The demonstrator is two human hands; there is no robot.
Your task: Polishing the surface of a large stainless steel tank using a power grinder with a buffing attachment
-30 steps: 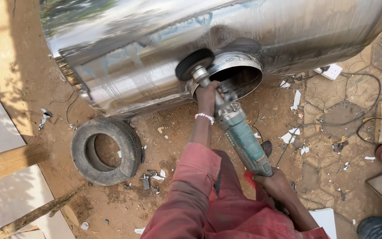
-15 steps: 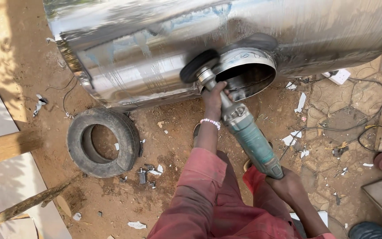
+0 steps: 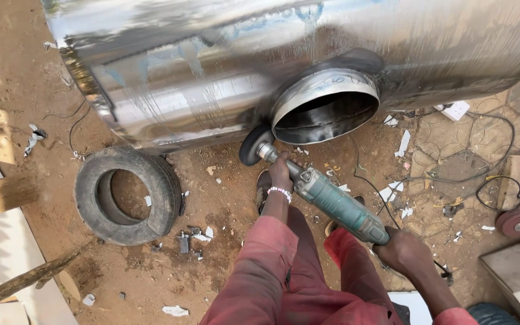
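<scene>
Bare reddish dirt (image 3: 224, 241), strewn with scraps and cables, lies under the work. Nearest, the right hand (image 3: 405, 253) is wrapped tight around the rear of a green grinder (image 3: 332, 204); the left hand (image 3: 280, 174) clasps its neck behind the dark disc (image 3: 253, 145). That disc sits at the tank (image 3: 212, 90) just left of the round collar (image 3: 326, 105). Judging by the dull marks around the collar's joint, grinding there looks partly done, with more seam left. A tyre (image 3: 127, 195) rests against the tank's underside.
</scene>
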